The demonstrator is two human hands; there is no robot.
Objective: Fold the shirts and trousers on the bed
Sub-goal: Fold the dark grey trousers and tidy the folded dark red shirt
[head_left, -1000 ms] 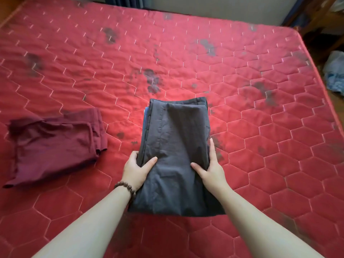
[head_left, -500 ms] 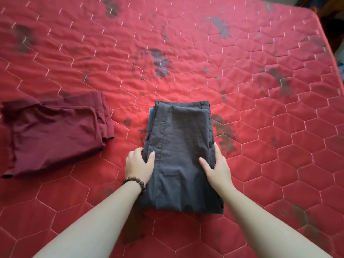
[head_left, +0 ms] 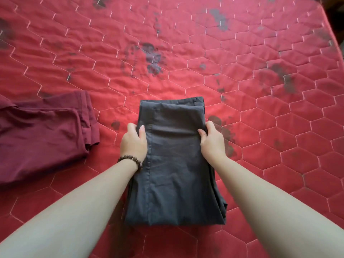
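A: What was seen on the red quilted mattress (head_left: 242, 53) with hexagon stitching?

B: A folded maroon cotton garment (head_left: 42, 135) was laid at the left. The dark grey folded trousers (head_left: 175, 164) were placed in the middle, well apart from it.

A: What could be spoiled?

B: If only one side is lifted, the layers could probably be slid apart and the fold lost.

A: And the hands?

B: Each long edge was gripped: the left hand (head_left: 133, 142) and the right hand (head_left: 212, 142) were curled around the cloth, thumbs on top.

Red quilted bed (head_left: 204, 53) bears folded grey trousers (head_left: 175, 164) and maroon garment (head_left: 42, 135).
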